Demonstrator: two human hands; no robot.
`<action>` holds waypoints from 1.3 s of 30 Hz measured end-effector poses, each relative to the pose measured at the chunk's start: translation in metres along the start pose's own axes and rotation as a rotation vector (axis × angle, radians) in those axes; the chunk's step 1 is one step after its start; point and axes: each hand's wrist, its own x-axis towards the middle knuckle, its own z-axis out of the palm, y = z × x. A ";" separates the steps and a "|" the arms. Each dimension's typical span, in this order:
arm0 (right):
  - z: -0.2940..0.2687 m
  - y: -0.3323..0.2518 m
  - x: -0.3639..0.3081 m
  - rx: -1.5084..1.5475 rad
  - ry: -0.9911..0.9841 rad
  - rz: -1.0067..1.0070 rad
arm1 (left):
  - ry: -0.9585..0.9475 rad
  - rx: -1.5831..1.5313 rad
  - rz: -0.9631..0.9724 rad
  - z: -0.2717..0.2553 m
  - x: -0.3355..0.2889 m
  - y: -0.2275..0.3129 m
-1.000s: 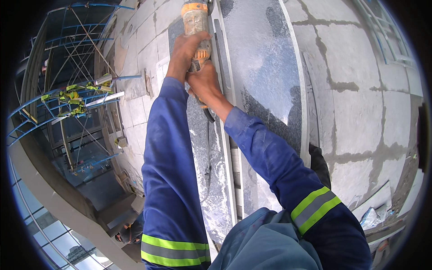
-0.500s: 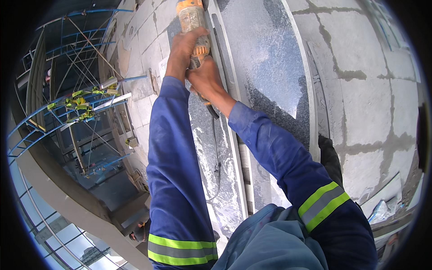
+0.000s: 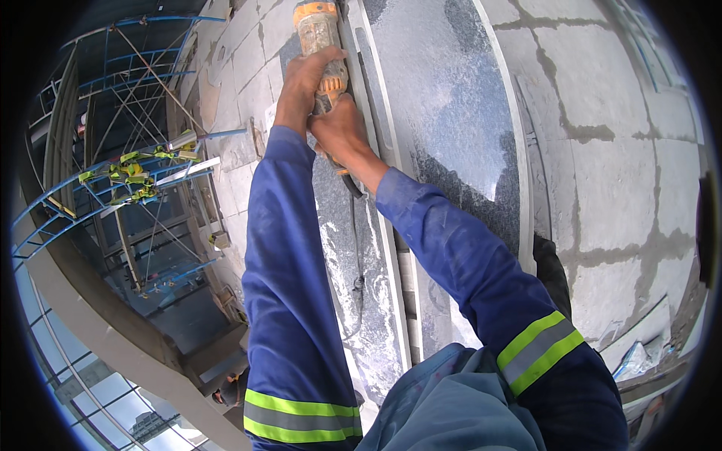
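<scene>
A dusty orange-and-grey power tool, which looks like an angle grinder (image 3: 314,30), is held out over the stone at the top of the view; its working end is cut off by the frame. My left hand (image 3: 304,79) wraps round its body. Closer to me, my right hand (image 3: 338,128) grips the rear handle. From the tool's back end a black power cord (image 3: 355,225) trails down over a dark grey stone slab (image 3: 376,301) smeared with white dust. Right of that slab lies a wider grey slab (image 3: 451,90), partly pale and shiny.
Block walling with dark mortar joints (image 3: 609,180) is on the right. Blue scaffolding (image 3: 45,218) with yellow-green harness straps (image 3: 131,177) stands to the left. Another person (image 3: 229,391) is at lower left. A clear plastic bag (image 3: 635,359) lies at lower right.
The tool and both hands have shifted very slightly left against the slabs. Both hands keep their grip.
</scene>
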 end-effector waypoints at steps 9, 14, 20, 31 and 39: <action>-0.007 -0.002 0.004 -0.064 -0.008 0.042 | -0.004 -0.026 0.030 0.008 0.000 0.004; -0.009 -0.010 -0.014 0.014 -0.091 0.077 | -0.001 -0.018 0.026 -0.001 -0.007 -0.003; -0.006 -0.008 -0.020 0.069 0.013 0.001 | 0.004 -0.012 0.032 0.006 -0.013 0.001; -0.008 -0.009 -0.034 0.122 -0.017 0.013 | 0.052 0.020 0.010 0.006 -0.021 -0.001; -0.009 -0.005 -0.034 0.131 -0.022 0.002 | 0.049 0.031 0.002 0.009 -0.030 0.003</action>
